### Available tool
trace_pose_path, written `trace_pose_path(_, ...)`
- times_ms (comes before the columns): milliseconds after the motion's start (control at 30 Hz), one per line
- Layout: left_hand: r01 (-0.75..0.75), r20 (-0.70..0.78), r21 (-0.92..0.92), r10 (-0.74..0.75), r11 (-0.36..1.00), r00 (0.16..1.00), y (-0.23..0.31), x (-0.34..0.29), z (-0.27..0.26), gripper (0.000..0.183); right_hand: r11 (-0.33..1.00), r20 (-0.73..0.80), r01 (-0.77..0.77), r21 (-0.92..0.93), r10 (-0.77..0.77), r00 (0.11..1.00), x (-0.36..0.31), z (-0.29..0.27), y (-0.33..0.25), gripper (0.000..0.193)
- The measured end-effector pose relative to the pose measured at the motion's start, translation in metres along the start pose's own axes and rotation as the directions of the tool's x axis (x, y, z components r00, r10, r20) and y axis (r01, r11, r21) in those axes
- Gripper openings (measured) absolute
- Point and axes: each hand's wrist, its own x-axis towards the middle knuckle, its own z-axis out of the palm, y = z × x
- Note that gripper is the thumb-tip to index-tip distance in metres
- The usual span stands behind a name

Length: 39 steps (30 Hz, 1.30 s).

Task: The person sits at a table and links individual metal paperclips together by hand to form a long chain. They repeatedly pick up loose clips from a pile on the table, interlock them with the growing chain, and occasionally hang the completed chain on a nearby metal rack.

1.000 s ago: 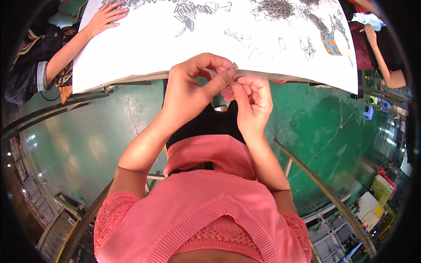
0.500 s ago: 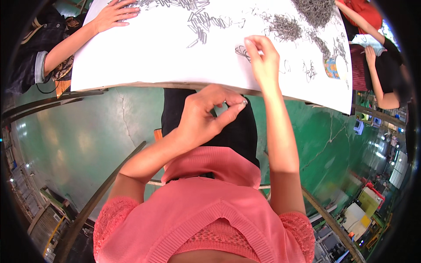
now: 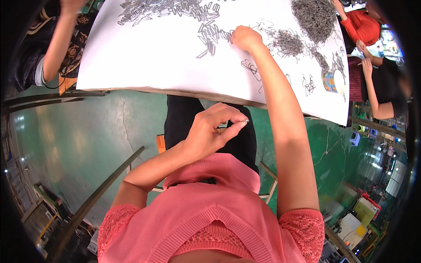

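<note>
at the bench (image 3: 144,65), the left hand (image 3: 209,133) pinched a metal bit (image 3: 247,121), probably fingertip-held for its smallness, while the right hand (image 3: 247,39), beside wire clips (image 3: 209,33), hid its grip from view.

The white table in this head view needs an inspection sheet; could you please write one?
Surface: smooth white tabletop, brownish near edge.
Job's things: spread heap of grey oblong metal links, far side; dense grey wire heap, far right; smaller pile of bent grey wire pieces between them.
Clutter: round blue-and-yellow patterned tub at right; loose cluster of thin bent wires to its left.
Hands: left hand pinches a small shiny metal piece; right hand at the links' edge, grip hidden.
Cables: thin dark loop at left; cannot tell if cable.
Surroundings: green floor; co-worker's forearm at left, red-sleeved co-worker at right.
</note>
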Motion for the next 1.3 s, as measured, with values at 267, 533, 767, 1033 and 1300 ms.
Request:
trace_pose_path(267,-0.034,0.008,0.013,0.034,0.999,0.999,0.003,-0.006,0.007,0.012,1.000,-0.113,0.005,-0.018,-0.007,0.994,-0.040,0.001,0.029,0.023)
trace_pose_path(533,-0.035,-0.001,0.038,0.035,0.999,0.999,0.007,-0.009,0.013,0.010,1.000,-0.094,0.021,0.016,-0.019,0.995,-0.047,0.006,0.022,0.020)
trace_pose_path(767,0.046,0.009,0.060,-0.046,0.997,0.999,0.007,-0.006,0.009,0.009,0.665,-0.110,0.124,0.736,-0.062,0.992,-0.057,0.019,0.058,0.016)
trace_pose_path(1033,0.091,-0.054,-0.010,-0.092,0.996,0.994,-0.005,-0.005,0.015,0.013,-0.168,-0.085,0.075,0.983,-0.052,0.995,-0.233,0.016,0.035,0.014)
trace_pose_path(1300,0.013,-0.090,-0.010,-0.014,1.000,0.996,-0.005,-0.002,0.021,0.022,-0.351,-0.049,0.068,0.934,0.063,0.997,-0.281,0.028,0.018,0.011)
